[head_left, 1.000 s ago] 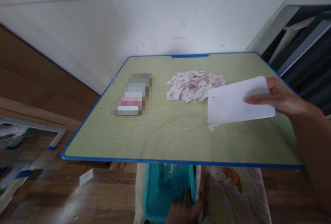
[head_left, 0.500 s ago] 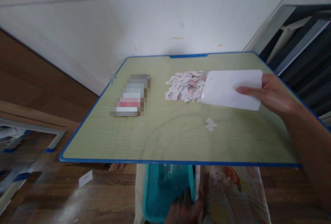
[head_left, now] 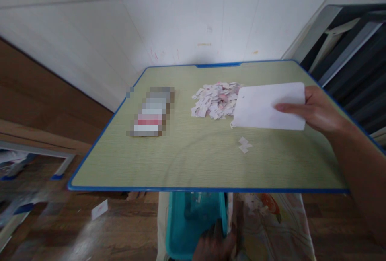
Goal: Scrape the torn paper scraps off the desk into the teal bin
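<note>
My right hand (head_left: 318, 110) grips a flat white board (head_left: 268, 106) with rounded corners and a small hole near one corner, thumb on top. The board's left edge overlaps the right side of a heap of torn paper scraps (head_left: 215, 100) on the table. A few loose scraps (head_left: 245, 145) lie nearer the front edge. Below the table, my left hand (head_left: 214, 243) is dim, its fingers closed over the right rim of a teal plastic tray (head_left: 181, 241). Small bits sit inside the tray's far end, partly hidden by the tabletop.
The pale green table (head_left: 193, 156) has a blue edge and stands against a white wall (head_left: 181, 23). A blurred-out flat item (head_left: 152, 112) lies on its left side. Patterned cloth (head_left: 271, 233) with scraps is below, and a paper piece (head_left: 99, 209) rests on the wooden floor.
My right hand has turned the white board slightly and moved its left end a little toward the table's front. A small scrap now shows at the board's lower left corner.
</note>
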A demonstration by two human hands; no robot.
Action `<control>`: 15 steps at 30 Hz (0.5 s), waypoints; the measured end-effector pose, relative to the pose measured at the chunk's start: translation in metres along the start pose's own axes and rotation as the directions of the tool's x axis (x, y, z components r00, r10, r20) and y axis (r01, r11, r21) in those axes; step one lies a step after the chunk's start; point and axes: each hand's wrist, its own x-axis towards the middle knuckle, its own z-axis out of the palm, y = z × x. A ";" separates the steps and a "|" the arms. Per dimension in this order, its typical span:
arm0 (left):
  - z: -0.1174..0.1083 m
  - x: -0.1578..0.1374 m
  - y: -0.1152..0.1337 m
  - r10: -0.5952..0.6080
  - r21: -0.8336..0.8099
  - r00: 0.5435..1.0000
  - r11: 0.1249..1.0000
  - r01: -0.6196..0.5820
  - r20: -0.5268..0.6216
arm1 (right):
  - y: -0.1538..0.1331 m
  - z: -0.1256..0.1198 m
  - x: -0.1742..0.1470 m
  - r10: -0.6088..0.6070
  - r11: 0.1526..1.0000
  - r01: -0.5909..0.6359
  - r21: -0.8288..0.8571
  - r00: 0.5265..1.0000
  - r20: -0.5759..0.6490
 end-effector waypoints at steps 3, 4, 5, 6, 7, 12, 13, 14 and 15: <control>-0.001 0.001 0.000 0.000 0.011 1.000 1.000 0.001 -0.025 | 0.002 0.001 -0.001 -0.027 0.997 0.033 0.075 0.996 -0.086; -0.001 0.002 0.001 -0.001 0.008 0.999 1.000 0.002 -0.033 | 0.003 0.002 -0.001 -0.034 0.995 0.044 0.094 0.993 -0.109; -0.001 0.002 0.001 0.001 0.002 0.999 1.000 -0.001 -0.034 | 0.003 0.002 -0.001 -0.036 0.993 0.049 0.105 0.992 -0.118; -0.001 0.003 0.001 0.000 0.002 0.999 1.000 0.000 -0.036 | 0.004 0.003 -0.001 -0.035 0.993 0.048 0.111 0.992 -0.118; -0.001 0.003 0.001 0.004 0.008 0.999 1.000 -0.004 -0.035 | 0.003 0.003 -0.001 -0.032 0.993 0.044 0.109 0.993 -0.110; 0.001 0.001 0.001 -0.003 0.020 1.000 1.000 0.003 -0.016 | -0.001 -0.001 -0.001 0.015 1.000 -0.015 -0.005 0.999 0.030; 0.001 0.000 0.000 0.000 0.014 1.000 1.000 0.000 -0.007 | -0.002 -0.002 -0.001 0.018 1.000 -0.017 -0.018 0.999 0.049; 0.001 0.000 0.000 0.005 0.009 1.000 1.000 -0.005 0.004 | -0.003 -0.002 -0.001 0.013 1.000 -0.012 -0.017 0.999 0.048; 0.001 0.000 0.000 0.009 0.012 1.000 1.000 -0.009 0.004 | -0.003 -0.003 -0.002 0.004 1.000 -0.004 -0.007 0.999 0.032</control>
